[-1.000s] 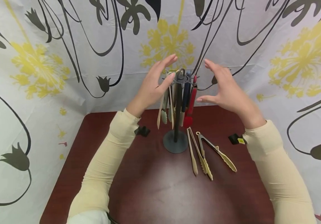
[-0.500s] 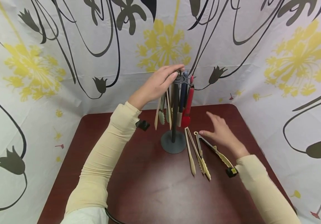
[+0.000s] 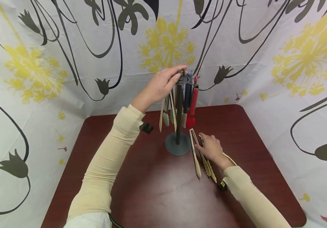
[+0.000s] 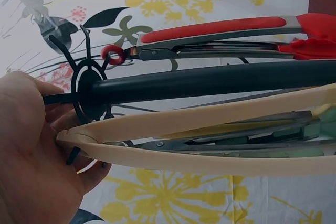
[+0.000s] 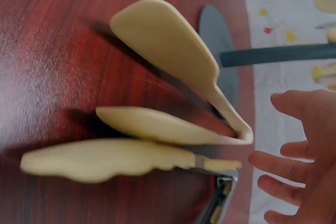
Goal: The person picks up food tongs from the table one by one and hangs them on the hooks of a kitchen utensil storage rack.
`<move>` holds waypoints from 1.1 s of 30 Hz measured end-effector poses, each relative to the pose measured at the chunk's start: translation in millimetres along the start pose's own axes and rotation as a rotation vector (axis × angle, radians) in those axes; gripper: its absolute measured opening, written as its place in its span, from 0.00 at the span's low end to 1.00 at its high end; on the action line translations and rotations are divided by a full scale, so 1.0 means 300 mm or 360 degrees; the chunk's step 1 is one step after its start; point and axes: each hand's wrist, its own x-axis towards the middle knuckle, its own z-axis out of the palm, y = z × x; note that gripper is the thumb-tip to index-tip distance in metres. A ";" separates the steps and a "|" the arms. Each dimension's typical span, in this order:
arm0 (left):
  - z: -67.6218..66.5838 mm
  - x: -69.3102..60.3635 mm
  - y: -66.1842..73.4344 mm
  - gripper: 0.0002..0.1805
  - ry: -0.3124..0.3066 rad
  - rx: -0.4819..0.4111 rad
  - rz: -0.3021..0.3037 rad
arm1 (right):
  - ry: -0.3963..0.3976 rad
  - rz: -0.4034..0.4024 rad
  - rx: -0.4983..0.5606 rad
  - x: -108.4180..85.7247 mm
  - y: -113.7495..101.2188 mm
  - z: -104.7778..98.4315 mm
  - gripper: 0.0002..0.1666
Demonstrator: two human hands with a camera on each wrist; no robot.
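At the top of a dark grey hanging stand [image 3: 178, 126], my left hand [image 3: 159, 85] holds the hooked ring [image 4: 90, 90]. In the left wrist view its fingers curl behind the ring, beside the hinge end of beige tongs [image 4: 210, 113]. Red tongs [image 3: 192, 109] hang on the stand's right side. My right hand [image 3: 211, 148] is over the yellow scalloped tongs [image 5: 94, 160] on the table, fingers extended. Its palm and forearm cover part of these tongs in the head view. Plain beige tongs [image 5: 163, 45] lie spread just left of them; the right hand holds nothing.
A dark red-brown table [image 3: 152, 196] carries the stand on its round base [image 3: 177, 148]. Several more tongs hang there, including green-tipped ones [image 3: 166, 118] and blue-handled ones [image 3: 186, 95]. Patterned white cloth [image 3: 95, 63] surrounds the table's back and sides.
From beside the stand's top, my right hand has come down to the yellow tongs on the table. My left hand has moved onto the stand's top and stayed there.
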 end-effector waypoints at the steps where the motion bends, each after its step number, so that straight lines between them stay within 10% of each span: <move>1: -0.001 0.000 0.001 0.25 0.0005 -0.0016 -0.0003 | -0.0008 0.0017 -0.0009 0.006 -0.004 0.009 0.40; 14: -0.033 0.019 0.026 0.23 -0.0095 -0.0162 -0.0085 | -0.0057 0.0156 -0.0116 0.062 -0.015 0.091 0.20; 33: -0.018 0.008 0.024 0.26 -0.0091 0.0048 -0.0134 | -0.0150 0.0199 -0.0114 0.106 -0.031 0.107 0.20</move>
